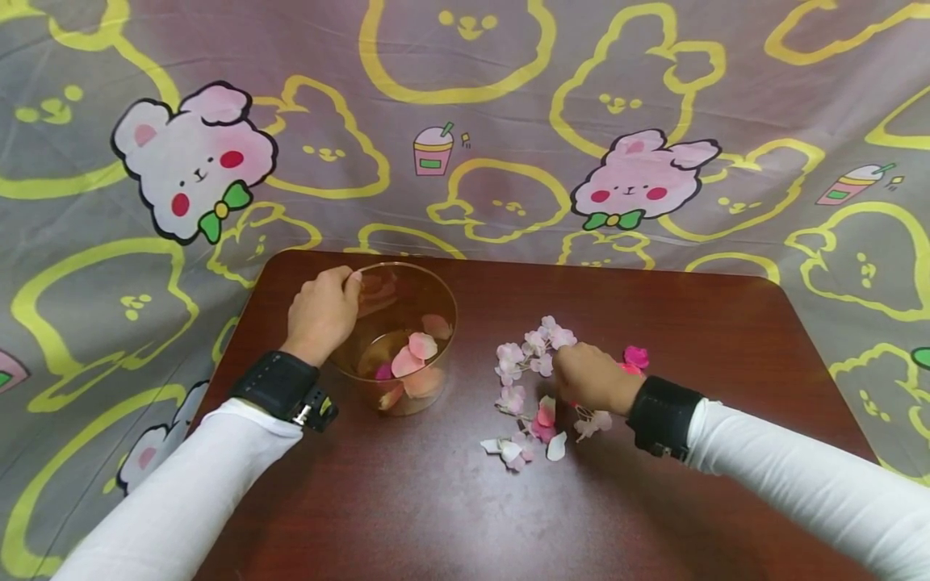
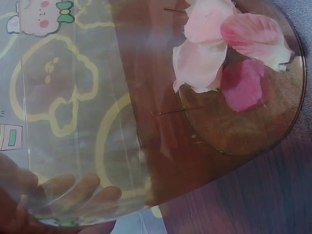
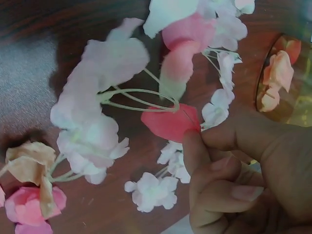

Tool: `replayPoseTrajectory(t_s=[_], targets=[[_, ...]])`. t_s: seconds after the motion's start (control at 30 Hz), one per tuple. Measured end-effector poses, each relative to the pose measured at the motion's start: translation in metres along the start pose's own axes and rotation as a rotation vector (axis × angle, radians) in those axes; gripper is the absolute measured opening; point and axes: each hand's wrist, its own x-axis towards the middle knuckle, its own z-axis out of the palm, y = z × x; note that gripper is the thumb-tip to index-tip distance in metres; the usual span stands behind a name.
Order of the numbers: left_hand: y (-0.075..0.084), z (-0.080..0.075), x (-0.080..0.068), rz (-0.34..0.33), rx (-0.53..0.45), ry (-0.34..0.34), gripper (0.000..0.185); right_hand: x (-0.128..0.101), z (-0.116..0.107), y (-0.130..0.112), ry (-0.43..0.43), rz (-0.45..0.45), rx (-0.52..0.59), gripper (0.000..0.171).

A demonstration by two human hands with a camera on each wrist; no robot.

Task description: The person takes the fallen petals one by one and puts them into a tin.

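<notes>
Red against the tabletop point(image 1: 407, 508), a petal point(image 3: 168, 123) is sitting pinched in the fingers point(image 3: 195, 151) of the right hand point(image 1: 590, 378), the left hand point(image 1: 323, 315) is gripping the amber bowl point(image 1: 363, 394) by its rim, and looped stems point(image 3: 104, 97) overlapping the petal are perhaps risking a snag.

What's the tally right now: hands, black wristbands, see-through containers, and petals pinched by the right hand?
Left hand and right hand: 2
Left black wristband and right black wristband: 2
See-through container: 1
Red petal, pinched by the right hand: 1
Total: 6
</notes>
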Motion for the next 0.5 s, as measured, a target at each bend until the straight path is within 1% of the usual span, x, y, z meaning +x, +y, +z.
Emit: replayPoseTrajectory(t_s=[0.23, 0.4, 0.5], targets=[[0.0, 0.0, 0.0, 0.004, -0.001, -0.004, 0.035, 0.001, -0.009, -0.004, 0.062, -0.014, 0.008, 0.009], [0.0, 0.0, 0.0, 0.004, -0.001, -0.001, 0.037, 0.002, -0.015, -0.006, 0.102, -0.047, 0.035, 0.016], [0.0, 0.0, 0.0, 0.003, -0.002, 0.0, 0.037, 0.002, -0.018, -0.007, 0.117, -0.058, 0.025, 0.012]])
